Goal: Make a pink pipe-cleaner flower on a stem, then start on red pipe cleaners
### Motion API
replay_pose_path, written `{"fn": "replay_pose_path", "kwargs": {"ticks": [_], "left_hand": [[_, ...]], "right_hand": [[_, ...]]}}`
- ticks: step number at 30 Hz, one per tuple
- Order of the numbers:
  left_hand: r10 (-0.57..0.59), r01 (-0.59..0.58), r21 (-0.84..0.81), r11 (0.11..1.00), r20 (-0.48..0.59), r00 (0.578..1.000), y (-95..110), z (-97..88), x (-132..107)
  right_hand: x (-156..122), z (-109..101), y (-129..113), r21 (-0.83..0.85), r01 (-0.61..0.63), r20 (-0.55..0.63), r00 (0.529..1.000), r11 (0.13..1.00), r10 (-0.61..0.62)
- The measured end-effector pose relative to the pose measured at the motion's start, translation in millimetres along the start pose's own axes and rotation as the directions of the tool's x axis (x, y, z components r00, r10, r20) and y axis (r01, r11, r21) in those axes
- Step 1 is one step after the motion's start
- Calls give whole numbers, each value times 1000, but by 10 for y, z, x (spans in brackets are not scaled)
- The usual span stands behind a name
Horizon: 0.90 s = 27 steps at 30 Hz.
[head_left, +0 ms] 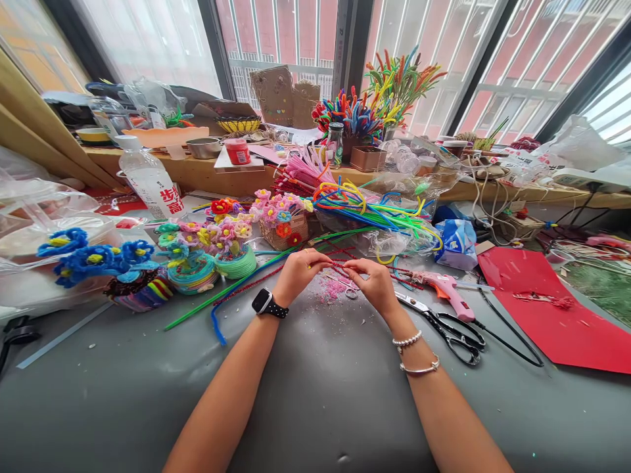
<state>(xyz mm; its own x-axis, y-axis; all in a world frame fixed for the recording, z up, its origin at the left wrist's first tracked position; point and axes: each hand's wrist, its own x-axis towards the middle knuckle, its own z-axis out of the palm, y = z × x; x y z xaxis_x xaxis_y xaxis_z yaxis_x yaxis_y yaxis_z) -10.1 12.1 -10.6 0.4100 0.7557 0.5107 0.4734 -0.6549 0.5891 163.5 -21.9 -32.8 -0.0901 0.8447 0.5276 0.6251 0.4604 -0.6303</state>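
Over the middle of the grey table, both hands pinch a dark red tinsel pipe cleaner [338,266]. My left hand [300,272] has thumb and forefinger closed on it from the left. My right hand [375,284] grips it from the other side, a short gap away. Beneath them lie pink clippings [331,289] and small scissors [351,293]. Several loose pipe cleaners, green [207,307] and blue [217,326] among them, stretch leftward behind my left hand. Large black-handled scissors [446,328] and a pink glue gun [452,294] rest right of my right hand.
Pots of pipe-cleaner flowers [197,253] stand at the left, near a plastic bottle [148,177]. Bundled pipe cleaners [367,203] lie behind my hands. A red sheet [557,309] covers the right side, beside a tissue pack [456,243]. The sill [197,174] is crowded with supplies.
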Motion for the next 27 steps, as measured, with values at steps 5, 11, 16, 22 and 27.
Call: {"fn": "replay_pose_path", "kwargs": {"ticks": [5, 11, 16, 22, 27], "left_hand": [[67, -70, 58, 996, 43, 997, -18, -2, -13], [71, -74, 49, 996, 50, 996, -23, 10, -7], [74, -77, 43, 996, 71, 995, -16, 13, -7], [65, -60, -35, 998, 170, 983, -16, 3, 1], [-42, 62, -122, 991, 164, 986, 6, 1, 7]], "right_hand": [[9, -10, 8, 15, -70, 32, 997, 997, 69], [8, -27, -25, 147, -171, 3, 985, 974, 172], [18, -43, -36, 220, -252, 0, 966, 942, 258], [33, -103, 7, 243, -289, 59, 957, 926, 283], [35, -110, 17, 402, -359, 91, 931, 842, 353]]}}
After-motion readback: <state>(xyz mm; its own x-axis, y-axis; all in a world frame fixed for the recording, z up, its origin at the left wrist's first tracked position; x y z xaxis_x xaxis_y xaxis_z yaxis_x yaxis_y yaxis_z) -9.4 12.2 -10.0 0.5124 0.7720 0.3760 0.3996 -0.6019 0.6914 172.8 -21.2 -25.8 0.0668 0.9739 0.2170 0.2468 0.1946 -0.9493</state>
